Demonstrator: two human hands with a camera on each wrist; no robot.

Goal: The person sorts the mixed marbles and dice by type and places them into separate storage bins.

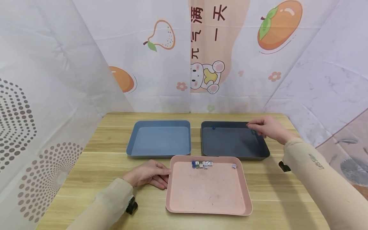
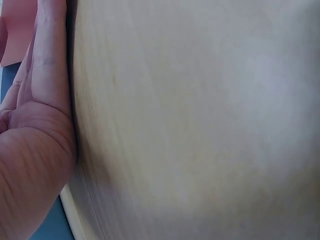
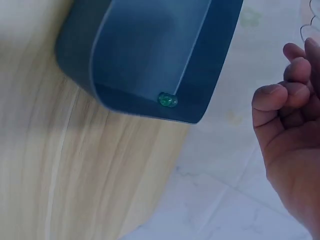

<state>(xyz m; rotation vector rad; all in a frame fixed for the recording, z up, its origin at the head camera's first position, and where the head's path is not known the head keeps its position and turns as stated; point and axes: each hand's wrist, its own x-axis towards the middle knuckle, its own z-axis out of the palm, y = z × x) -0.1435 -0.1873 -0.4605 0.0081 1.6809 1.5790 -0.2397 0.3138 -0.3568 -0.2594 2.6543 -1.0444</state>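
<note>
My left hand point(image 1: 152, 175) rests on the table at the left side of the pink tray point(image 1: 212, 198). Its thumb touches the rim, and the fingers lie fairly straight against the outer wall. Over the far right corner of the dark tray point(image 1: 230, 143) is my right hand point(image 1: 268, 127). In the right wrist view its fingers point(image 3: 270, 97) are loosely bent, with nothing visible between them. Green dice-like pieces point(image 3: 167, 99) sit in that tray's corner, and a blue die point(image 1: 214, 127) lies by its back wall. White dice point(image 1: 207, 163), blue dice point(image 1: 194, 164) and green dice point(image 1: 197, 166) cluster in the pink tray.
An empty light blue tray point(image 1: 161, 140) stands at the back left, beside the dark one. One white die point(image 1: 234, 166) lies apart at the pink tray's right. Behind the wooden table point(image 1: 106, 159) hangs a printed curtain point(image 1: 166, 73).
</note>
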